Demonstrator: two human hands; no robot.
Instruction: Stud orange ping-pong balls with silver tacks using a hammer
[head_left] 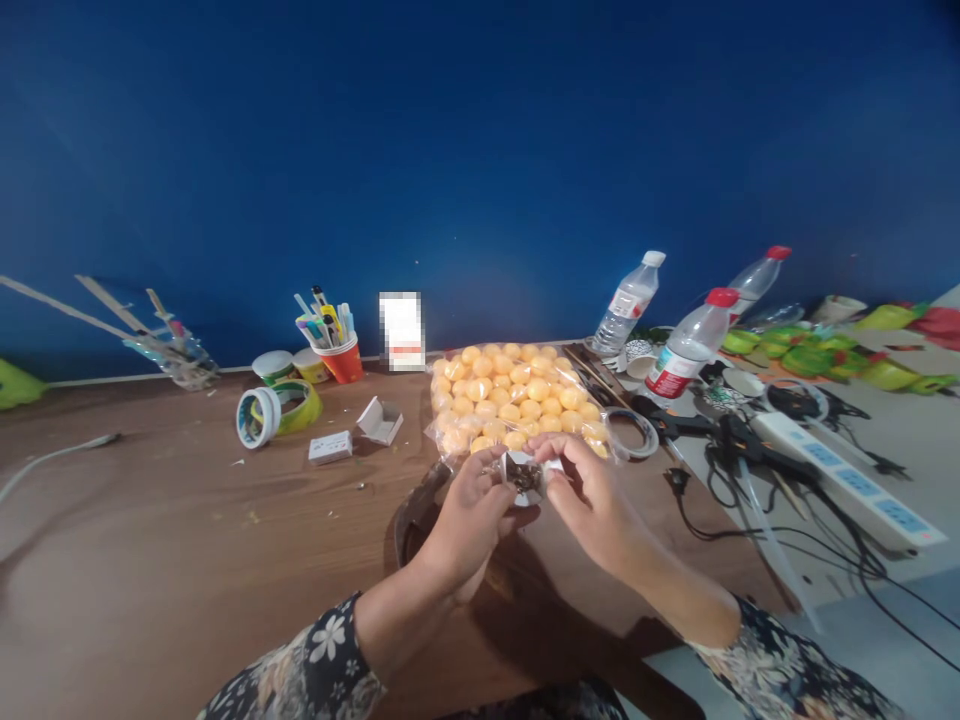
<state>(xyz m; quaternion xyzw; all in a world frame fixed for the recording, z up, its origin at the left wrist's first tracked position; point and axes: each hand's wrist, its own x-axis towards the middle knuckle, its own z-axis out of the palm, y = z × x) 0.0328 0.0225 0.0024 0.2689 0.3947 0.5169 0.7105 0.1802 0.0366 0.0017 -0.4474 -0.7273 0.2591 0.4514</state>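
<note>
A small white cardboard box (533, 496) is held between my two hands above the brown table. Its top is open, and small dark, shiny pieces (523, 474) lie inside, too small to name. My left hand (472, 515) is closed round the box's left side, with the thumb along its near edge. On the right side, my right hand (589, 495) grips the box near its flap with thumb and fingers. Just beyond the hands lies a clear bag of yellow-orange balls (517, 395). A dark curved object (411, 510), partly hidden, rests beneath my left hand.
Left of the bag are another open small box (381, 422), a closed one (330, 447), tape rolls (259, 417) and a cup of pens (341, 357). To the right stand plastic bottles (628, 303), a tape roll (634, 434), cables and a power strip (847, 480).
</note>
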